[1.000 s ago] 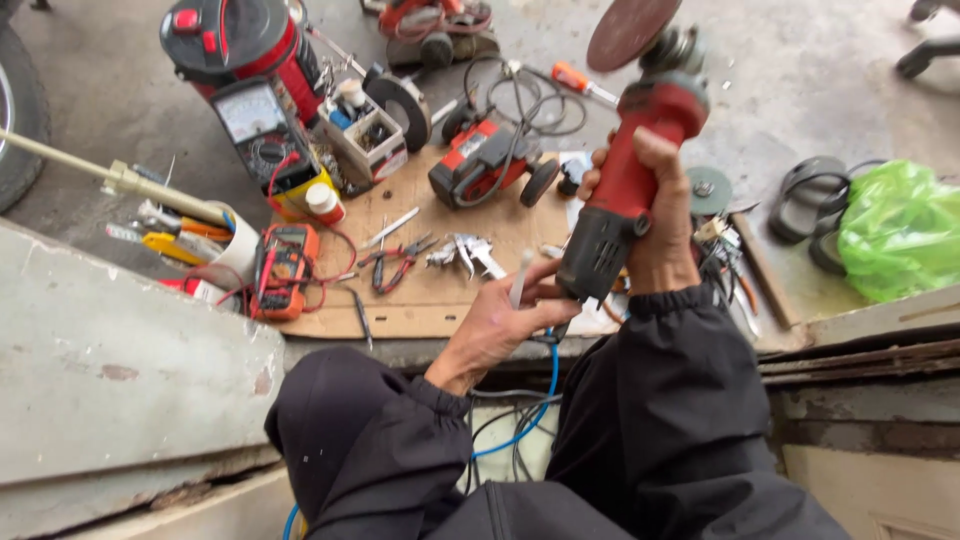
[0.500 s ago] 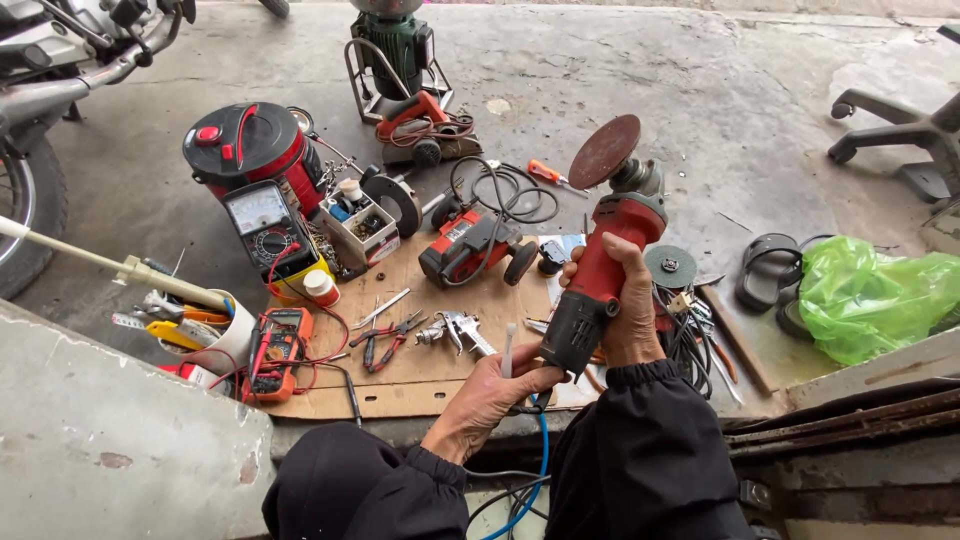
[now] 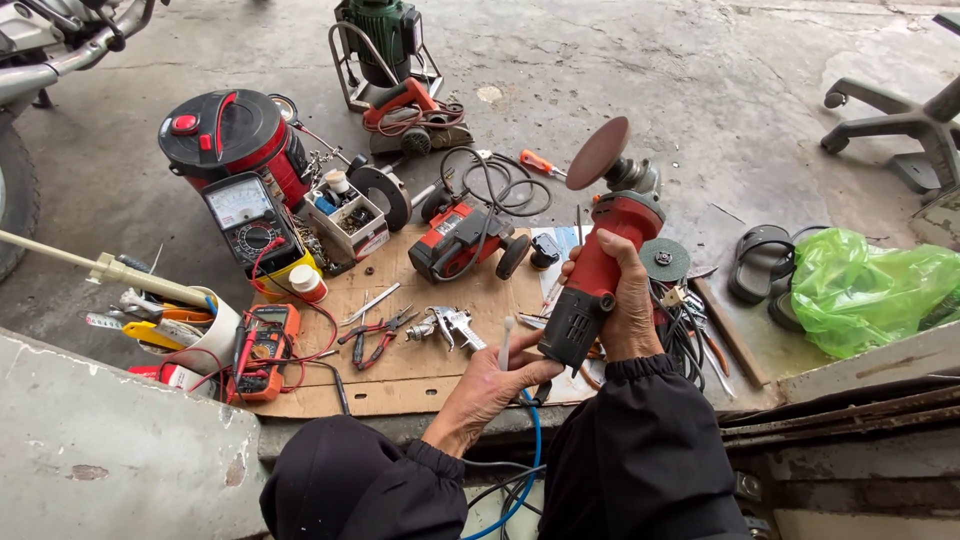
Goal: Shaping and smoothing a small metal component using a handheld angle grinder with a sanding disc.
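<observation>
Gripped: red grinder [image 3: 598, 275], body wrapped by right hand [image 3: 625, 310], disc [image 3: 597, 153] raised and tilted above the cardboard sheet [image 3: 400, 365]. Left hand [image 3: 490, 385] pinches a thin white-tipped stick [image 3: 503, 343] at the grinder's black rear end.

Head view, hazards: bare disc, no guard seen; any start-up near loose cables [image 3: 490, 180] and scattered pliers [image 3: 375, 335] risks snagging. Blue cable [image 3: 533, 450] trails below between the sleeves; a tug could twist the grinder. Crowded spray gun [image 3: 450, 325] nearby could be knocked.
</observation>
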